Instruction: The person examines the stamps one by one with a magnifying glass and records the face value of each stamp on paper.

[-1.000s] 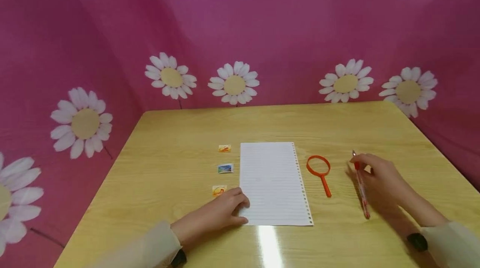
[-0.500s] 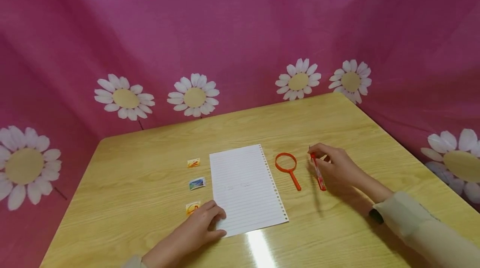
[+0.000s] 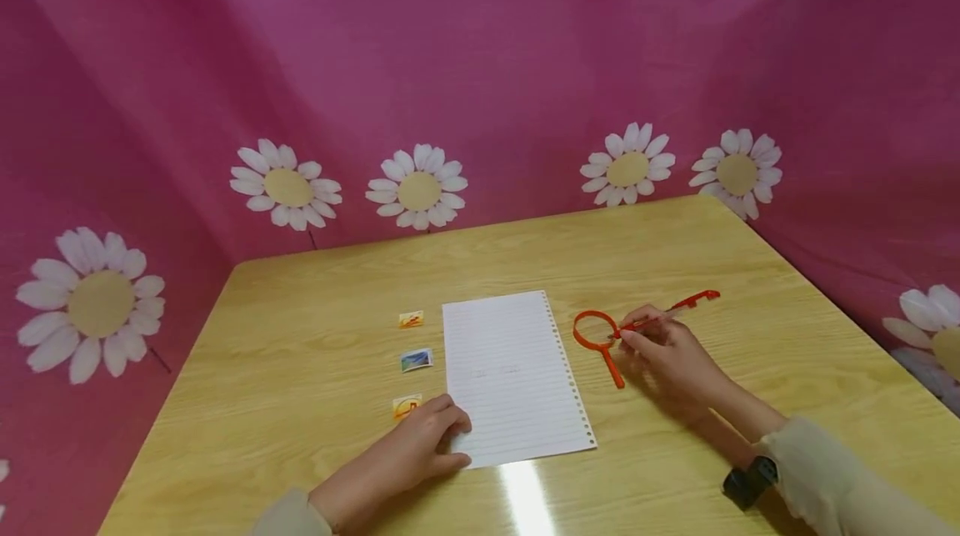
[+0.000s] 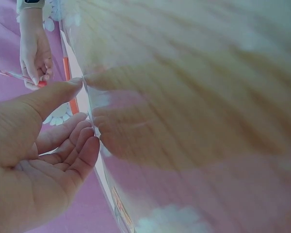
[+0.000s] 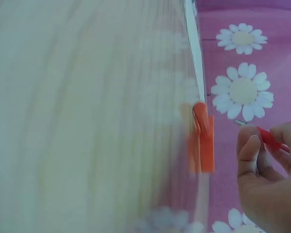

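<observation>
My right hand (image 3: 675, 357) pinches a red pen (image 3: 693, 300) above the table, just right of a red magnifying glass (image 3: 613, 369). The pen's tip points left and its clip end points to the far right; the right wrist view shows the tip (image 5: 241, 123) out beyond the fingers. Near the lower left corner of a lined, hole-punched sheet of paper (image 3: 510, 419), my left hand (image 3: 423, 444) rests with relaxed, slightly bent fingers. In the left wrist view its fingertips (image 4: 89, 145) touch the surface. Faint marks show across the sheet's middle.
Left of the paper, three stamps stand in a column: a yellow one (image 3: 411, 319), a blue one (image 3: 416, 360) and another yellow one (image 3: 406, 406), near my left hand. A pink flowered cloth (image 3: 480, 86) hangs behind the wooden table (image 3: 300, 336).
The right hand has turned the pen: its clip end swung from near me to the far right. That hand is now closer to the magnifying glass. The left hand stays; the head view shifted.
</observation>
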Tool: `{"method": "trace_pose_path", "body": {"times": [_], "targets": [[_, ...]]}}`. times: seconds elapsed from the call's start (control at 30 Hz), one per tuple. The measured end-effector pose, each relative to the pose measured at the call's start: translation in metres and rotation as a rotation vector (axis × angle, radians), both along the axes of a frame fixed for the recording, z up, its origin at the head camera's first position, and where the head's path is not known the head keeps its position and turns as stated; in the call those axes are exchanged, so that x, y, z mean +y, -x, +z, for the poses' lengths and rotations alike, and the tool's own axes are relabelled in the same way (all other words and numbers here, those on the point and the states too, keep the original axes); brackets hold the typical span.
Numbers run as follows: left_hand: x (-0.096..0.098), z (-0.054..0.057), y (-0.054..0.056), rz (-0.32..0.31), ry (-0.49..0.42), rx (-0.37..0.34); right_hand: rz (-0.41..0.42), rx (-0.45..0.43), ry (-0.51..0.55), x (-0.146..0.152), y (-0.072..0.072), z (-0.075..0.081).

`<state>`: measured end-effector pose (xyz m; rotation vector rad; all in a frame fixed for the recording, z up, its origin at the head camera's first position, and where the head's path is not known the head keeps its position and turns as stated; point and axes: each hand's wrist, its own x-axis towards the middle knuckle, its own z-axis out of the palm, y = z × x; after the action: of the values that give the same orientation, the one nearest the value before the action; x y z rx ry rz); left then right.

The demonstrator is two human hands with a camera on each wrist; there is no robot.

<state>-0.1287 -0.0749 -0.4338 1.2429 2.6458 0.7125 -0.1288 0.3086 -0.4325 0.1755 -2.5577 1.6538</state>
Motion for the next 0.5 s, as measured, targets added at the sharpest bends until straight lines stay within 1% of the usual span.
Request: {"method": "trace_pose_path", "body": {"times": [0.07, 0.17, 0.2, 0.23, 0.3, 0.37, 0.43, 0.5], "targets": [[0.0, 0.0, 0.001, 0.001, 0.007, -0.009, -0.025, -0.001, -0.031, -0.003, -0.001, -0.001], [0.0, 0.001, 0.002, 0.003, 0.02, -0.014, -0.03, -0.015, 0.02, -0.008, -0.002, -0.004], [0.0, 0.001, 0.003, 0.003, 0.024, -0.014, -0.028, -0.024, 0.056, -0.009, -0.002, -0.005], [0.001, 0.001, 0.003, 0.002, 0.026, -0.013, -0.024, -0.048, 0.118, -0.011, -0.002, -0.006], [0.001, 0.001, 0.004, 0.002, 0.03, -0.01, -0.008, -0.112, 0.289, -0.015, -0.002, -0.008], [0.001, 0.001, 0.004, 0.005, 0.033, -0.012, -0.015, -0.15, 0.352, -0.02, -0.002, -0.01], [0.0, 0.002, 0.003, 0.006, 0.031, -0.015, -0.032, -0.186, 0.378, -0.025, -0.001, -0.01], [-0.001, 0.001, 0.003, 0.007, 0.029, -0.019, -0.058, -0.192, 0.319, -0.03, 0.0, -0.009]]}}
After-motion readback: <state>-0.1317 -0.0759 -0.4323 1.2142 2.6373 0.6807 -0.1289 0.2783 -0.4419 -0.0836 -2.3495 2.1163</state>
